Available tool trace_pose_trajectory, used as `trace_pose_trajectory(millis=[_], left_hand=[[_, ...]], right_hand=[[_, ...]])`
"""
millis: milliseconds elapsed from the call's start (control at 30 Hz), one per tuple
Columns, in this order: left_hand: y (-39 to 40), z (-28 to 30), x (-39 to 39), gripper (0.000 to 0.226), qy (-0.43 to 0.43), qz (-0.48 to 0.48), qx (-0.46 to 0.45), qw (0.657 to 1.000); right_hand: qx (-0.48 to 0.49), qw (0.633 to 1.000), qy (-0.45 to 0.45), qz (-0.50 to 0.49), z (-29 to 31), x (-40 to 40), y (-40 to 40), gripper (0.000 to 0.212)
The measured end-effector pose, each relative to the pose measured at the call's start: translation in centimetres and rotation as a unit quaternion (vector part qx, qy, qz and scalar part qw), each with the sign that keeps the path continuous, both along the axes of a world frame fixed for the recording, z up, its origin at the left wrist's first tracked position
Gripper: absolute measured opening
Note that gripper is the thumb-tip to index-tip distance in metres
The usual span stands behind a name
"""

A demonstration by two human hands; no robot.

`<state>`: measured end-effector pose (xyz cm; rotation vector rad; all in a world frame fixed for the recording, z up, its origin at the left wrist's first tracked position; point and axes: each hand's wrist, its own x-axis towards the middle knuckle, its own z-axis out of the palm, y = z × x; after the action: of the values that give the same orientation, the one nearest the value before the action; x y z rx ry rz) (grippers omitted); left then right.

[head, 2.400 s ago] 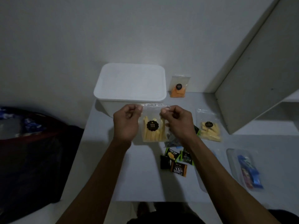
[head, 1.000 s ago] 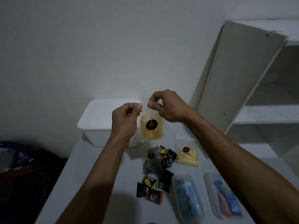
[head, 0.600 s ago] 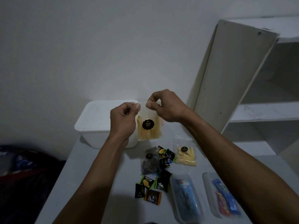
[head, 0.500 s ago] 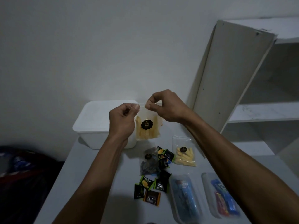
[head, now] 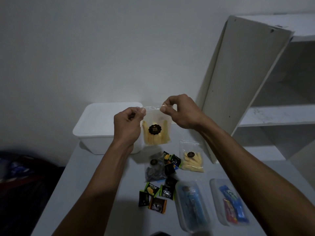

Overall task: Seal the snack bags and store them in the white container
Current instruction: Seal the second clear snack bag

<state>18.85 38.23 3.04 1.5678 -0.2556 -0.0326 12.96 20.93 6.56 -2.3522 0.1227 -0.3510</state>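
A clear snack bag [head: 156, 132] of yellow sticks with a black round label hangs in the air above the table. My left hand [head: 127, 123] pinches its top left corner and my right hand [head: 180, 111] pinches the top right edge. Behind it stands the white container [head: 98, 123] with its lid on. A second bag of yellow sticks [head: 191, 159] and a bag with dark contents [head: 154, 167] lie flat on the table.
Several small wrapped sweets [head: 156, 195] are scattered on the grey table [head: 102, 193]. Two long clear bags with blue wrappers [head: 190, 203] [head: 231, 203] lie front right. A white shelf unit [head: 247, 82] stands at the right. Dark cloth [head: 20, 176] lies left of the table.
My view has tilted up and shifted since the earliest frame. My right hand has moved along the bag's top edge. Over the last second both hands and the bag barely moved.
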Motion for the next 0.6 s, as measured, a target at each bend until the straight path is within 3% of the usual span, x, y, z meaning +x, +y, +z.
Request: trace_pose_trajectory(millis=[333, 467, 600], left_hand=[[-0.2, 0.2, 0.2, 0.010, 0.013, 0.000, 0.000, 1.000], [-0.2, 0.4, 0.3, 0.009, 0.024, -0.005, -0.010, 1.000], [-0.5, 0.2, 0.2, 0.009, 0.046, -0.005, -0.033, 0.998]], right_hand=[[0.101, 0.994, -0.014, -0.026, -0.2, -0.6, -0.9, 0.011], [0.198, 0.979, -0.017, -0.038, -0.6, -0.7, -1.4, 0.007], [0.211, 0.975, -0.038, -0.057, -1.1, -0.7, -1.8, 0.009]])
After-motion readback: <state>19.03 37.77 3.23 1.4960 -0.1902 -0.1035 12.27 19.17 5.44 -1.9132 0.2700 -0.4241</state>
